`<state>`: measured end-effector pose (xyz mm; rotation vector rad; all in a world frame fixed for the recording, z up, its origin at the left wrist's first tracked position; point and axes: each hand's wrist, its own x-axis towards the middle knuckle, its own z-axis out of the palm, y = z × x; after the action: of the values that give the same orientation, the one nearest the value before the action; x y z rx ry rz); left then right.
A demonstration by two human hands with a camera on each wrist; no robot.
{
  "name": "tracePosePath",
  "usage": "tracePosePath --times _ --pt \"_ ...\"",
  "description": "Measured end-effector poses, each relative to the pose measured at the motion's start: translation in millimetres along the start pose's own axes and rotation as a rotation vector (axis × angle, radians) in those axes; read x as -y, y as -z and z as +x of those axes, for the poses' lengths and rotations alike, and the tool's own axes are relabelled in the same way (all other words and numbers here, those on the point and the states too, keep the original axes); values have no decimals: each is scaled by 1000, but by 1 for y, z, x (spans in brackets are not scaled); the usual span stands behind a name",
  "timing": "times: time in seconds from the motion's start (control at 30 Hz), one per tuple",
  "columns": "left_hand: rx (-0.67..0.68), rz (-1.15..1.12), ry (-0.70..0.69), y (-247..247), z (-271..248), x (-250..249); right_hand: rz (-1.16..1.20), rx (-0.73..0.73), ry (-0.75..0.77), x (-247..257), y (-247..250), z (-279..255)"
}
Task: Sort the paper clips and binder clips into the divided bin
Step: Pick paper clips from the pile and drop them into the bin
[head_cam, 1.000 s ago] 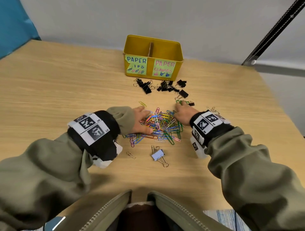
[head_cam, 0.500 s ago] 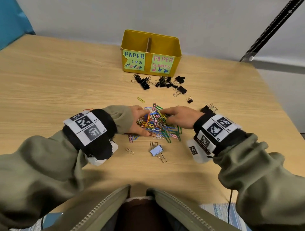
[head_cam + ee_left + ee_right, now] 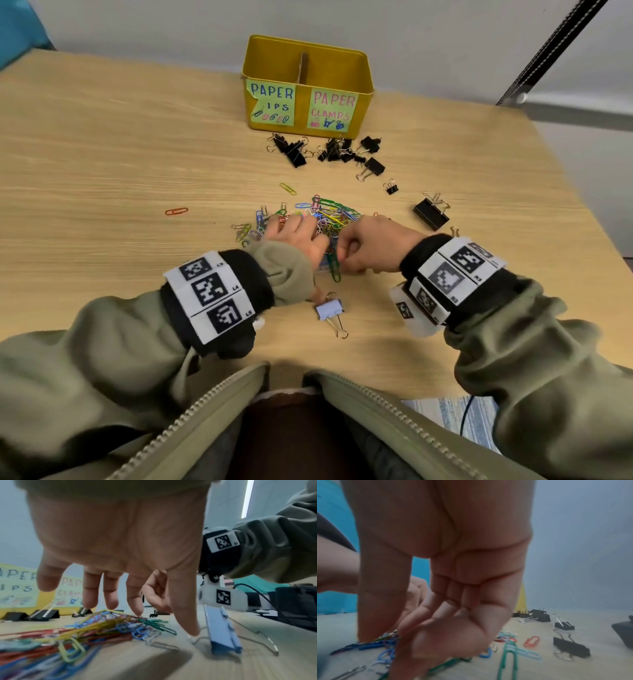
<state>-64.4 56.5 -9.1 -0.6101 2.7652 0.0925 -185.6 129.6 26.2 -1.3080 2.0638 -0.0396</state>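
Note:
A yellow divided bin (image 3: 306, 113), labelled for paper clips on the left and paper clamps on the right, stands at the table's far side. Black binder clips (image 3: 329, 150) lie just in front of it. A pile of coloured paper clips (image 3: 330, 214) sits mid-table. My left hand (image 3: 301, 236) rests on the pile's left side with its fingers (image 3: 111, 599) straight, tips on the clips. My right hand (image 3: 356, 253) is curled at the pile's near right edge, with its fingers (image 3: 447, 615) folded in and green paper clips (image 3: 335, 270) pinched under them. Both hands nearly touch.
A light blue binder clip (image 3: 329, 310) lies just in front of my left wrist, also close by in the left wrist view (image 3: 223, 632). A large black binder clip (image 3: 431, 214) lies right of the pile. A stray red paper clip (image 3: 176, 211) lies off to the left.
Both hands have drawn together over the near side of the pile, bunching the clips. My right hand went from flat on the table to curled round some clips.

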Motion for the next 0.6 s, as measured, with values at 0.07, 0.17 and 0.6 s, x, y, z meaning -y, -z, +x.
tracePosePath --times 0.07,0.17,0.6 --pt "27 -59 40 5 -5 15 -6 42 -4 -1 -3 -1" --pt "230 -132 103 10 -10 40 -42 -15 -102 -12 3 -3" --pt "399 -402 91 3 23 24 -170 -121 -207 -33 2 6"
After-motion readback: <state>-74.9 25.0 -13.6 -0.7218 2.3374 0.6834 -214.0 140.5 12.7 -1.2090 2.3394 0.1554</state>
